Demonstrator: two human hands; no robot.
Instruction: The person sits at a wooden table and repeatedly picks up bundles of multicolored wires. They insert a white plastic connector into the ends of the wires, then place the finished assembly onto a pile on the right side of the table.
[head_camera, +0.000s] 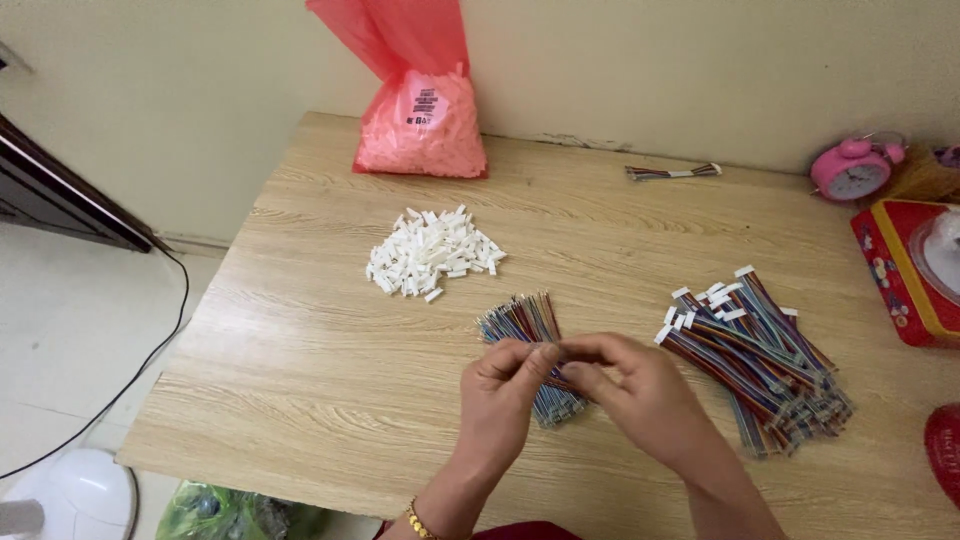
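Here, near the table's (300, 350) front edge, the left hand (505, 395) and right hand (635, 390) meet fingertip to fingertip, pinching a thin multicoloured ribbon wire above the loose wire bundle (530, 330), which looks light, limp and best held near its end.

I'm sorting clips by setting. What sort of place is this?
Probably a home, used for piecework at a wooden table against a plain wall: a pink alarm clock sits by heaps of white plastic connectors and coloured wire bundles.
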